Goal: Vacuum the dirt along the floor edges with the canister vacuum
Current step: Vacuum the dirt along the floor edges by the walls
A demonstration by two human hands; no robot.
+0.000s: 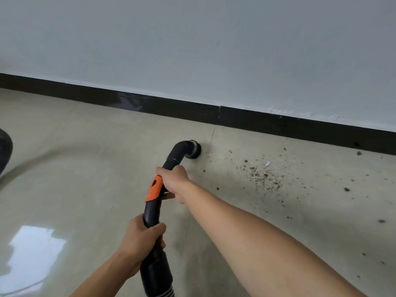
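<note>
Floor (85,146) left of the nozzle (192,150) looks clean, I'd say. Your left grip (141,239) and right grip (173,181) both curl tight round the wand (153,211) behind the nozzle. Dirt (261,174) right of the nozzle still needs doing.

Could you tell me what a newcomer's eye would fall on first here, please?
The black vacuum wand with its orange band stands out at centre, the right hand gripping near the curved nozzle, the left hand lower down. Right of the nozzle, dark dirt lies scattered on the floor by the black baseboard.
</note>
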